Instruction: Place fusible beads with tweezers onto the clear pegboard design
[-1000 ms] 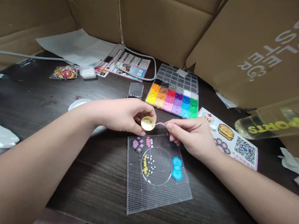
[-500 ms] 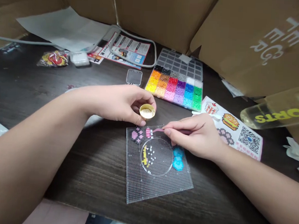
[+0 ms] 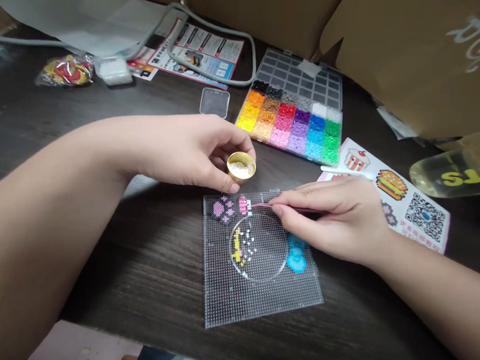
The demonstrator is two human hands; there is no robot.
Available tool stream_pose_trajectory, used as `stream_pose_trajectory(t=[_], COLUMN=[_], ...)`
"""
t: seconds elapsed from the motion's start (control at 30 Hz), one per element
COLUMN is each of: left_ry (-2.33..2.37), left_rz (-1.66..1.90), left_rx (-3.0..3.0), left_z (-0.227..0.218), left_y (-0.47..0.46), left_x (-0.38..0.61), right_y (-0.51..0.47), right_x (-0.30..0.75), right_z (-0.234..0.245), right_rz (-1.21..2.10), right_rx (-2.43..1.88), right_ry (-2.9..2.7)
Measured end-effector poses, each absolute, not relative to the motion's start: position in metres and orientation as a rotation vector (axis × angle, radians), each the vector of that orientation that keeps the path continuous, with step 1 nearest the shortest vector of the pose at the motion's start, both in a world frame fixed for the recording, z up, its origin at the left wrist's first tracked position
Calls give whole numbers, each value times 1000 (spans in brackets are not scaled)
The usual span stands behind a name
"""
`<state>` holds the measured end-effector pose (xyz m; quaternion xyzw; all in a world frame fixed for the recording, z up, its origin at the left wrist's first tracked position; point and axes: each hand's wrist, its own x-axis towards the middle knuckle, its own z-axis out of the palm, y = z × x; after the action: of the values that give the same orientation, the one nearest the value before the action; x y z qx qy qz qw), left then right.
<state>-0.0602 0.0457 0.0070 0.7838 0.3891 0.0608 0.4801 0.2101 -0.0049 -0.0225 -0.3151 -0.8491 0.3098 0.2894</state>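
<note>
My left hand (image 3: 193, 149) pinches a small gold cap (image 3: 241, 166) filled with white beads, held just above the far edge of a clear pegboard (image 3: 256, 296). My right hand (image 3: 336, 217) grips thin pink tweezers (image 3: 260, 205), their tip down at a small pink and white bead patch (image 3: 243, 205) on the board. The pegboard also carries a pink paw shape (image 3: 222, 208), a yellow and white bead row (image 3: 241, 246) inside a clear round disc (image 3: 259, 246), and a blue bead shape (image 3: 297, 255) partly under my right hand.
A bead organiser (image 3: 288, 126) with many coloured compartments lies behind the hands, its lid open. A pattern card (image 3: 402, 205) with a burger and QR code sits right, beside a lying bottle (image 3: 454, 173). Cardboard boxes (image 3: 397, 48) wall the back; leaflets (image 3: 199, 54), a small clear lid (image 3: 215, 102) and a bagged item (image 3: 64, 72) lie left.
My right hand has brought the tweezers down from the gold cap to the pink and white patch on the pegboard. The left hand keeps the cap almost still. The view has tilted downward.
</note>
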Motion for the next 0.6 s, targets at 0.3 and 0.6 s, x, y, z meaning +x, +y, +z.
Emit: stream_pose_trajectory(t=[0.3, 0.6], left_ry=[965, 957], left_rz=[132, 129], left_rx=[1840, 1876], left_z=[7, 8], left_y=[47, 46], left_x=[-58, -60], right_y=[-8, -8], right_x=[208, 204], right_z=[-20, -18], right_rz=[917, 956], right_rx=[-1041, -1136], right_ry=[-2201, -2171])
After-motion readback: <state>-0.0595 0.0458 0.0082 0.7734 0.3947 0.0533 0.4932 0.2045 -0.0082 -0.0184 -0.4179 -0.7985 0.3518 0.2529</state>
